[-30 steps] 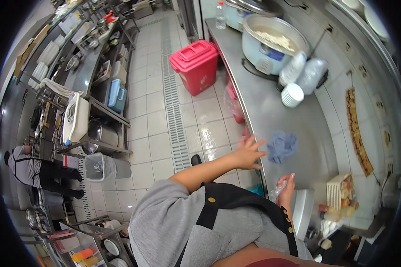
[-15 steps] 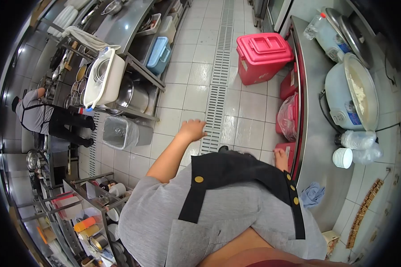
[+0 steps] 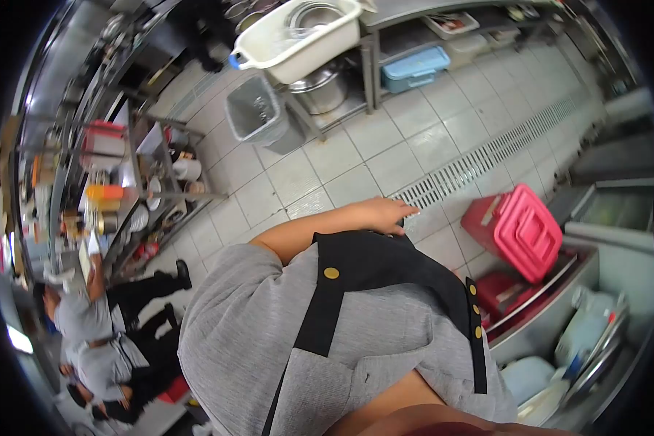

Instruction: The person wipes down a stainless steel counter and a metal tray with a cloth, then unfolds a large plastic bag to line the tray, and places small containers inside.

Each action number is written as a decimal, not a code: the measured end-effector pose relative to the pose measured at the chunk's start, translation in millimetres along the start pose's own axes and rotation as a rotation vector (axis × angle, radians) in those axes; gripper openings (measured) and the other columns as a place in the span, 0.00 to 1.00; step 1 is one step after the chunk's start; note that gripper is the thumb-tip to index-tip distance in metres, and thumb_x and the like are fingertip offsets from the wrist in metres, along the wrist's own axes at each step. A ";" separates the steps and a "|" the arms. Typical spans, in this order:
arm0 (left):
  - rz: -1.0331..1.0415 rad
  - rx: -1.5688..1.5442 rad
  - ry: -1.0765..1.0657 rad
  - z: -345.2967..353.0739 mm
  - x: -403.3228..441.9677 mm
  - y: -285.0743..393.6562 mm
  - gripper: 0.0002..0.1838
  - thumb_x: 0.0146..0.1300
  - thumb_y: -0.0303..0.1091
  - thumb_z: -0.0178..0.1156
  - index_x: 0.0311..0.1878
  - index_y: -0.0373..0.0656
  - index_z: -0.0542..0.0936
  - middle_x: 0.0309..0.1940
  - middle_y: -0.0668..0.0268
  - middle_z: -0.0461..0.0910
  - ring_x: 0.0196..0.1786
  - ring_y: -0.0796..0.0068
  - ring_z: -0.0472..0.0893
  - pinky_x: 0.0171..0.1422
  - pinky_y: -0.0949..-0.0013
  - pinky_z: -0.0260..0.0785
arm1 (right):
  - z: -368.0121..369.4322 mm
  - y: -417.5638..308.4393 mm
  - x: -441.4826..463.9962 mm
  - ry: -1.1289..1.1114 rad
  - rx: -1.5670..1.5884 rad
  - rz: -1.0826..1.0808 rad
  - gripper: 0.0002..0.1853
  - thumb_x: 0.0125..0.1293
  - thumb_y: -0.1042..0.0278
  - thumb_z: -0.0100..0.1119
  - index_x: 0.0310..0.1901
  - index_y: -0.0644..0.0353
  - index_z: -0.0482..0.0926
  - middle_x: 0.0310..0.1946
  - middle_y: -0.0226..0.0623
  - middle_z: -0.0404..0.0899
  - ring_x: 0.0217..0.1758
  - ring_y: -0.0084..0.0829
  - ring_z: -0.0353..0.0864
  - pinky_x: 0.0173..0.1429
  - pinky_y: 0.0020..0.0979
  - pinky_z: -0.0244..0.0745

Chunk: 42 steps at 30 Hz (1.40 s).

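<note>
My left hand (image 3: 384, 215) reaches out in front of the black apron (image 3: 374, 263), its fingers loosely apart and holding nothing. Below it lie floor tiles and a slotted drain grate (image 3: 479, 161). Of my right hand (image 3: 455, 272) only a small bit shows past the apron's edge; its fingers are hidden. It is nearest to the red lidded bins, one of which (image 3: 519, 231) stands on the right.
A grey lined trash bin (image 3: 251, 116) stands by a steel table holding a white tub (image 3: 305, 54). Beneath are a steel pot (image 3: 320, 91) and a blue lidded box (image 3: 416, 69). Loaded shelves (image 3: 196, 195) and two people (image 3: 87, 320) are at left. Water jugs (image 3: 585, 327) are at right.
The view has turned to the right, so the red bin and jugs sit lower and two people show at lower left. My right hand has mostly gone behind the apron.
</note>
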State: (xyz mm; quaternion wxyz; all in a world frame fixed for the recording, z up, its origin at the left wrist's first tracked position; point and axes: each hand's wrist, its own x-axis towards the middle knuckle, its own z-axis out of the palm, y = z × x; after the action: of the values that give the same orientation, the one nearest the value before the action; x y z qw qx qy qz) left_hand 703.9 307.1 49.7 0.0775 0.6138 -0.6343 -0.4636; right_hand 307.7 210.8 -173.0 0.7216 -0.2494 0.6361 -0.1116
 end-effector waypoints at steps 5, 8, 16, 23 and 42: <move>0.182 -0.213 0.471 -31.3 -16.3 -19.4 0.41 0.60 0.31 0.69 0.76 0.59 0.64 0.76 0.58 0.58 0.72 0.50 0.67 0.75 0.55 0.62 | 222.9 -156.5 -28.1 -0.584 -0.218 -0.149 0.17 0.68 0.75 0.49 0.58 0.63 0.74 0.51 0.38 0.79 0.54 0.34 0.79 0.57 0.36 0.75; 0.119 -0.202 0.786 -51.2 -32.1 -43.2 0.35 0.59 0.27 0.69 0.70 0.55 0.73 0.71 0.58 0.66 0.68 0.53 0.72 0.70 0.59 0.69 | 342.0 -176.6 -38.2 -0.824 -0.142 -0.069 0.19 0.66 0.81 0.47 0.59 0.62 0.73 0.51 0.39 0.78 0.54 0.34 0.79 0.58 0.35 0.75; -0.121 -0.330 1.182 -85.7 -93.8 -168.9 0.18 0.55 0.16 0.62 0.50 0.41 0.83 0.50 0.59 0.80 0.45 0.61 0.84 0.50 0.65 0.77 | 523.7 -144.7 -28.5 -0.987 -0.098 0.217 0.20 0.67 0.76 0.47 0.60 0.61 0.69 0.55 0.42 0.75 0.58 0.39 0.77 0.62 0.44 0.73; -0.460 -0.459 1.354 -107.4 -158.3 -379.1 0.16 0.51 0.16 0.61 0.44 0.42 0.78 0.41 0.60 0.77 0.38 0.65 0.80 0.40 0.66 0.74 | 587.2 -131.1 -12.6 -0.682 -0.808 0.009 0.37 0.68 0.48 0.62 0.74 0.51 0.60 0.66 0.40 0.69 0.69 0.38 0.66 0.70 0.51 0.61; -1.194 -0.390 1.029 -118.6 -187.8 -648.9 0.05 0.59 0.36 0.65 0.38 0.55 0.87 0.71 0.63 0.65 0.75 0.44 0.60 0.68 0.39 0.65 | 429.5 -151.0 117.1 -0.238 -1.620 -0.139 0.23 0.61 0.62 0.65 0.55 0.67 0.81 0.36 0.44 0.87 0.39 0.33 0.88 0.45 0.35 0.81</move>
State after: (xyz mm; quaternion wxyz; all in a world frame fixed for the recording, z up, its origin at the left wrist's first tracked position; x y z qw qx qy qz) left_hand 1285.8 527.3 -239.1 0.2048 0.9604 0.0074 -0.1886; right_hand 768.9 120.0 -169.7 0.3718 -0.7421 0.4217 0.3651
